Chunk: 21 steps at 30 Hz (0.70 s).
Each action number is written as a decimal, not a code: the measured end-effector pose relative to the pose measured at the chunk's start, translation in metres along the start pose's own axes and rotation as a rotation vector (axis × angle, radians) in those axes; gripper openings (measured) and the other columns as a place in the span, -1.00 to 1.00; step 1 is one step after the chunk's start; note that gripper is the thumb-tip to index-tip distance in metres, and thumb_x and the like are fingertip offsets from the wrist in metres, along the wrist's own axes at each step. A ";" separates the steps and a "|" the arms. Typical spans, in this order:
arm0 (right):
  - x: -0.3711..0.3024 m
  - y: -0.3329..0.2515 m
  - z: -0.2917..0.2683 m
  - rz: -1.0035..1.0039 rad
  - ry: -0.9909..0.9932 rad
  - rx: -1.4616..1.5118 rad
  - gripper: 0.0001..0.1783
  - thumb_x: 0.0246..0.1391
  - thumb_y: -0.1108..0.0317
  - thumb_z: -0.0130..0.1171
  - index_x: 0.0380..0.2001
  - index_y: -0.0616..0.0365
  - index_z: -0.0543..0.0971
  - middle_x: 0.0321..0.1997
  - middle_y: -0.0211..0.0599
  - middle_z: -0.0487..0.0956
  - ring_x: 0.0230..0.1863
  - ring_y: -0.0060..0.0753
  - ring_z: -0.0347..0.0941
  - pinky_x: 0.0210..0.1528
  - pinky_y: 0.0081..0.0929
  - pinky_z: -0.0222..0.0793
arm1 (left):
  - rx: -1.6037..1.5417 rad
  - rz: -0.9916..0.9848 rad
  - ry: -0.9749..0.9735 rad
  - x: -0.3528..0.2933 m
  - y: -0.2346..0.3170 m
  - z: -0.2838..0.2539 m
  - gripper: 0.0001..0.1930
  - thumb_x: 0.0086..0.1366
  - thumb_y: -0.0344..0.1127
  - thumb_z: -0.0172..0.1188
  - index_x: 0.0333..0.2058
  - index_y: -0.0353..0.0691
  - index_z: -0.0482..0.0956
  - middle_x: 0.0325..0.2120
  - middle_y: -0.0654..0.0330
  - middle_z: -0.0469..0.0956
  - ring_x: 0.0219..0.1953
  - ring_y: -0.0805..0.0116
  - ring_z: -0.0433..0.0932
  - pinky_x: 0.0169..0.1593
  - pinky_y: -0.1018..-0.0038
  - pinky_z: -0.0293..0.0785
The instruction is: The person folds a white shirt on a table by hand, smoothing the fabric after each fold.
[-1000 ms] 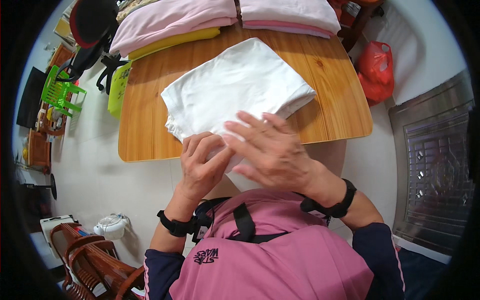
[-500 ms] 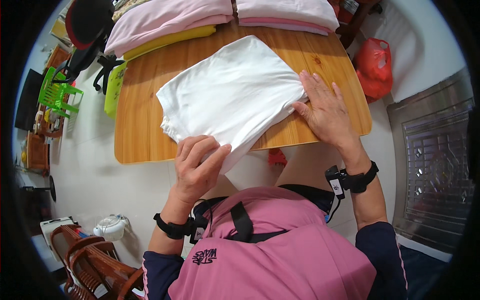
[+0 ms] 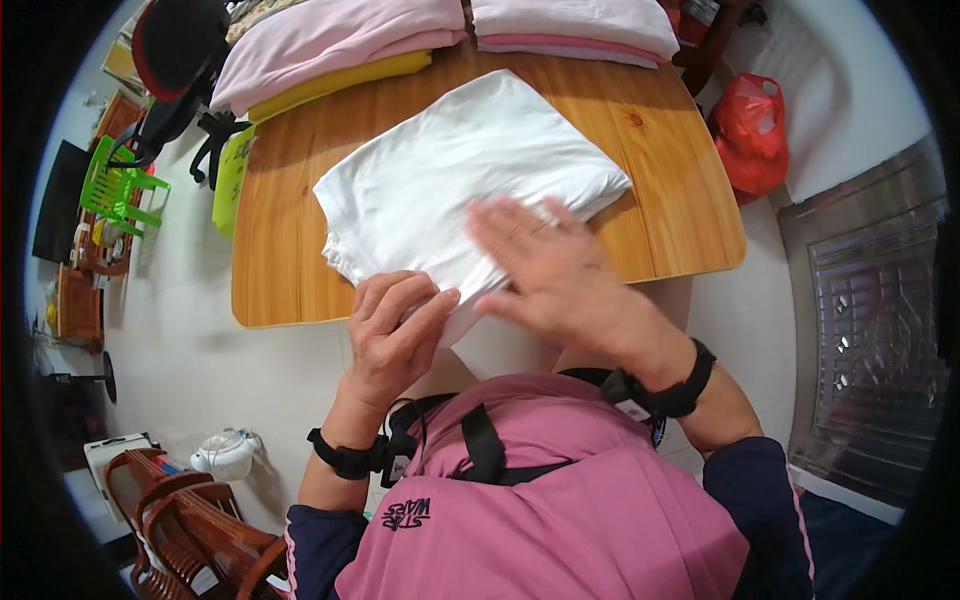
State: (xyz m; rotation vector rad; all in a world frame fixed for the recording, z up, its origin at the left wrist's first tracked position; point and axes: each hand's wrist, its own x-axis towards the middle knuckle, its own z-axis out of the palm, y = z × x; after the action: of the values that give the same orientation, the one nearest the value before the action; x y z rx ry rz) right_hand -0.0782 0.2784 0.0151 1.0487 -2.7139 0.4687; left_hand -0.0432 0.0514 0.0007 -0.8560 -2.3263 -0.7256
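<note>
A white folded garment (image 3: 430,160) lies slantwise on the wooden table (image 3: 680,220), its near corner hanging over the front edge. My left hand (image 3: 395,320) pinches that near corner between thumb and fingers. Over the garment's near right part is my right hand (image 3: 540,260), slightly blurred, fingers stretched out and thumb apart. It looks flat on or just over the cloth; I cannot tell whether it touches. Gathered edging shows at the garment's left end.
At the table's far side lie two folded stacks, one pink cloth (image 3: 340,40) over yellow, one whitish cloth (image 3: 580,25) over pink. A red plastic bag (image 3: 750,135) stands right of the table. Brown wooden chairs (image 3: 190,510) and a green plastic chair (image 3: 115,185) are at left.
My right hand has moved left and nearer, from the garment's right end to beside my left hand. My left hand keeps its pinch on the near corner.
</note>
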 end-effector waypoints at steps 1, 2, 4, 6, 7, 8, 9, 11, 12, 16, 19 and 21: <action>-0.001 0.014 0.000 0.035 -0.003 -0.099 -0.16 0.18 -0.24 -0.03 0.31 0.19 0.28 0.38 -0.14 0.31 0.41 -0.18 0.18 0.42 0.03 -0.07 | -0.002 0.005 -0.001 -0.001 -0.001 0.001 -0.71 -0.05 -0.48 0.32 -0.26 -0.16 0.68 -0.30 0.22 0.54 -0.20 0.21 0.53 -0.13 0.32 0.40; -0.002 0.026 -0.005 0.125 -0.004 -0.106 -0.16 0.19 -0.24 -0.05 0.32 0.18 0.26 0.38 -0.13 0.30 0.42 -0.18 0.17 0.43 0.03 -0.08 | -0.005 0.010 -0.002 -0.001 -0.001 0.001 -0.71 -0.05 -0.49 0.32 -0.26 -0.17 0.67 -0.29 0.22 0.54 -0.20 0.21 0.53 -0.13 0.32 0.41; -0.007 0.049 -0.015 0.212 -0.004 -0.114 -0.16 0.21 -0.25 -0.06 0.33 0.18 0.25 0.39 -0.12 0.30 0.42 -0.18 0.16 0.43 0.04 -0.09 | -0.005 0.004 0.000 -0.001 -0.001 -0.001 -0.71 -0.06 -0.49 0.32 -0.27 -0.18 0.66 -0.29 0.21 0.54 -0.19 0.20 0.53 -0.13 0.32 0.41; -0.015 0.067 -0.019 0.377 0.013 -0.129 -0.16 0.22 -0.26 -0.08 0.34 0.15 0.24 0.39 -0.09 0.28 0.44 -0.15 0.13 0.44 0.04 -0.11 | -0.008 -0.002 0.004 -0.002 -0.001 -0.001 -0.71 -0.06 -0.50 0.32 -0.27 -0.19 0.66 -0.29 0.20 0.54 -0.19 0.19 0.53 -0.13 0.32 0.41; -0.018 0.071 -0.020 0.375 0.011 -0.131 -0.16 0.22 -0.26 -0.08 0.34 0.15 0.24 0.39 -0.09 0.28 0.44 -0.15 0.13 0.44 0.04 -0.11 | -0.019 -0.016 0.009 -0.002 -0.001 -0.001 -0.72 -0.06 -0.52 0.32 -0.28 -0.21 0.64 -0.28 0.19 0.54 -0.19 0.17 0.54 -0.13 0.31 0.42; -0.019 0.074 -0.021 0.399 0.007 -0.137 -0.16 0.23 -0.28 -0.11 0.34 0.14 0.24 0.40 -0.09 0.27 0.45 -0.15 0.11 0.44 0.03 -0.11 | -0.031 -0.030 0.015 -0.002 -0.001 -0.001 -0.73 -0.05 -0.53 0.31 -0.29 -0.23 0.63 -0.28 0.17 0.54 -0.18 0.15 0.54 -0.14 0.30 0.43; -0.020 0.075 -0.021 0.423 0.005 -0.142 -0.16 0.24 -0.29 -0.13 0.35 0.13 0.24 0.40 -0.08 0.27 0.45 -0.14 0.10 0.44 0.01 -0.11 | -0.031 -0.032 0.017 -0.001 -0.002 -0.001 -0.73 -0.05 -0.53 0.31 -0.29 -0.23 0.63 -0.28 0.17 0.54 -0.18 0.15 0.54 -0.14 0.30 0.43; -0.025 0.075 -0.024 0.425 0.024 -0.152 -0.17 0.23 -0.26 -0.08 0.34 0.13 0.25 0.40 -0.08 0.27 0.45 -0.12 0.11 0.43 0.01 -0.08 | -0.058 -0.084 0.012 0.002 0.000 0.000 -0.75 -0.01 -0.57 0.28 -0.28 -0.26 0.59 -0.28 0.12 0.54 -0.19 0.08 0.53 -0.15 0.29 0.44; -0.025 0.074 -0.023 0.424 0.044 -0.154 -0.19 0.22 -0.23 -0.03 0.34 0.14 0.26 0.40 -0.07 0.28 0.44 -0.10 0.12 0.42 0.00 -0.05 | -0.051 -0.090 0.013 0.002 0.001 -0.001 -0.75 -0.01 -0.57 0.28 -0.28 -0.26 0.59 -0.28 0.12 0.54 -0.19 0.08 0.53 -0.15 0.29 0.44; -0.033 0.043 -0.037 0.210 0.249 -0.138 -0.34 0.16 -0.04 0.16 0.19 0.18 0.42 0.29 -0.05 0.40 0.33 -0.08 0.29 0.33 -0.05 0.11 | -0.097 -0.228 0.042 0.005 0.004 0.000 -0.82 0.09 -0.58 0.25 -0.29 -0.30 0.56 -0.32 0.05 0.55 -0.25 0.03 0.53 -0.18 0.29 0.45; -0.037 0.013 -0.036 -0.006 0.264 0.050 -0.54 0.06 0.16 0.29 -0.03 0.20 0.54 0.10 -0.11 0.53 0.14 -0.11 0.44 0.21 -0.11 0.25 | -0.128 -0.307 0.048 0.010 0.007 -0.002 -0.87 0.14 -0.57 0.24 -0.30 -0.31 0.54 -0.37 0.04 0.56 -0.30 0.04 0.52 -0.21 0.30 0.44; -0.031 -0.007 -0.026 -0.131 0.225 0.132 -0.66 0.01 0.24 0.30 -0.17 0.17 0.58 -0.05 -0.20 0.57 0.01 -0.20 0.48 0.13 -0.20 0.31 | -0.135 -0.335 0.046 0.012 0.007 -0.004 -0.88 0.17 -0.56 0.23 -0.30 -0.31 0.54 -0.40 0.04 0.55 -0.32 0.05 0.52 -0.23 0.31 0.44</action>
State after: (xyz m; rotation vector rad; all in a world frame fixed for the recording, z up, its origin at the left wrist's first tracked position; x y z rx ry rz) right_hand -0.0489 0.3015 0.0319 1.1237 -2.4290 0.7052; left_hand -0.0445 0.0587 0.0130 -0.5007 -2.4278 -1.0405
